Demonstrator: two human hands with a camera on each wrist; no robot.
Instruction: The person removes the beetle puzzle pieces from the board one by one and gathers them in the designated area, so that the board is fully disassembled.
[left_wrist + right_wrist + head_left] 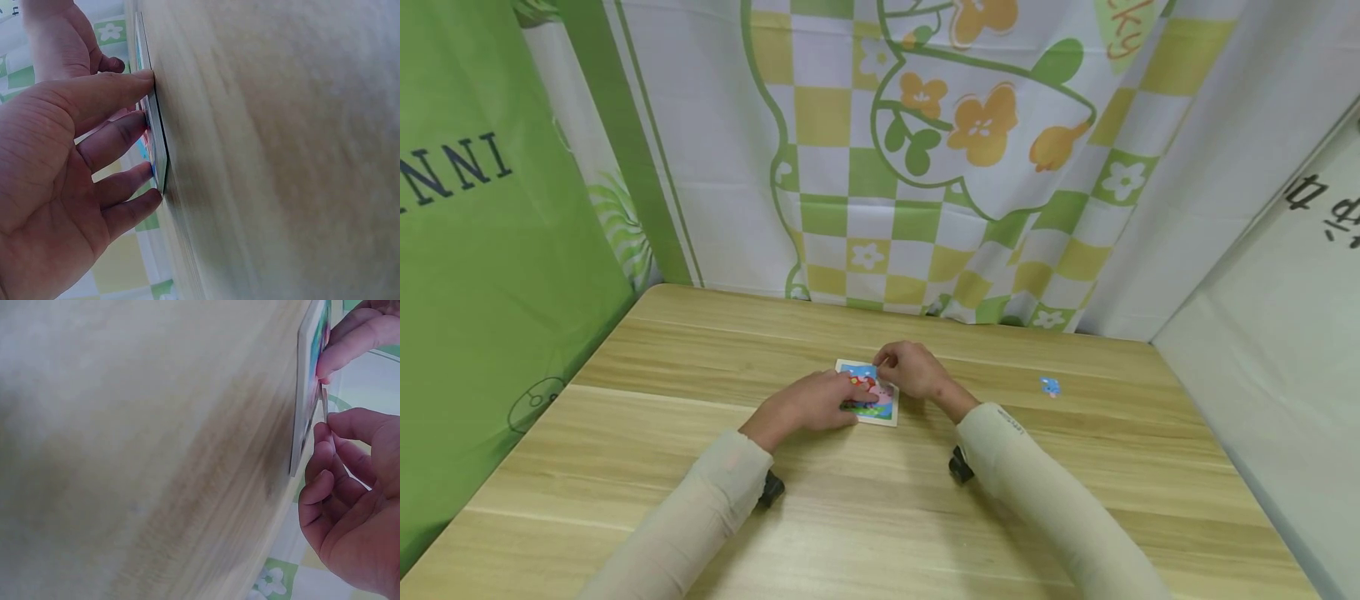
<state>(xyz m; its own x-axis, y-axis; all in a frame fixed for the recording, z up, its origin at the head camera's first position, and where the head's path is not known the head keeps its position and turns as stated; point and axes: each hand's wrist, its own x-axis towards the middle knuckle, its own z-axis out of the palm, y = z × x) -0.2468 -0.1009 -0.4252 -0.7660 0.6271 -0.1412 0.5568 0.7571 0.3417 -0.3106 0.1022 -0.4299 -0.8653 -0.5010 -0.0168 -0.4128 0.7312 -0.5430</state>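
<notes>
A small jigsaw puzzle board [887, 414] with a pale border and a bright cartoon picture lies flat on the wooden table. My left hand [820, 400] rests on its left part, fingers spread across the picture; in the left wrist view that hand [81, 156] has its fingertips on the board's surface and edge. Above the upper right corner, my right hand [913, 368] pinches a thin puzzle piece [324, 403] between thumb and forefinger. The right wrist view shows this piece edge-on, tilted against the board, so its picture is hidden. The left hand covers part of the picture.
A loose blue puzzle piece [1050, 386] lies on the table [865, 517] to the right of the board. Behind the table's far edge hangs a checked, flowered curtain [872, 167]. A green cloth [490, 250] hangs on the left, a whitish one [1285, 333] on the right.
</notes>
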